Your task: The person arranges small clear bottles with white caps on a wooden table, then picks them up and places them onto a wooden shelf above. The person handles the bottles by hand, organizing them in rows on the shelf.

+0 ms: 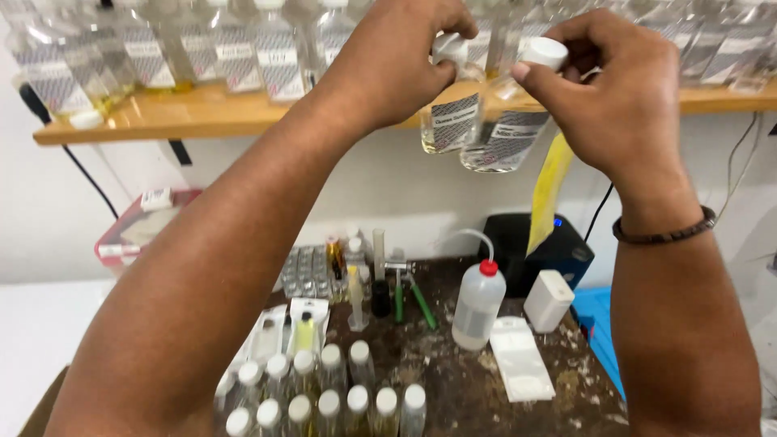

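Note:
Both hands are raised in front of a wooden shelf. My left hand grips a clear labelled bottle by its white cap. My right hand holds a second clear labelled bottle, fingers closed around its white cap. The two bottles hang side by side, tilted, with a little pale liquid at their bottoms. A dark bead bracelet circles my right wrist.
The shelf carries a row of similar labelled bottles. Below, a stained worktable holds several small white-capped vials, a red-capped squeeze bottle, green-handled pliers, a white box, a plastic pouch and a black device.

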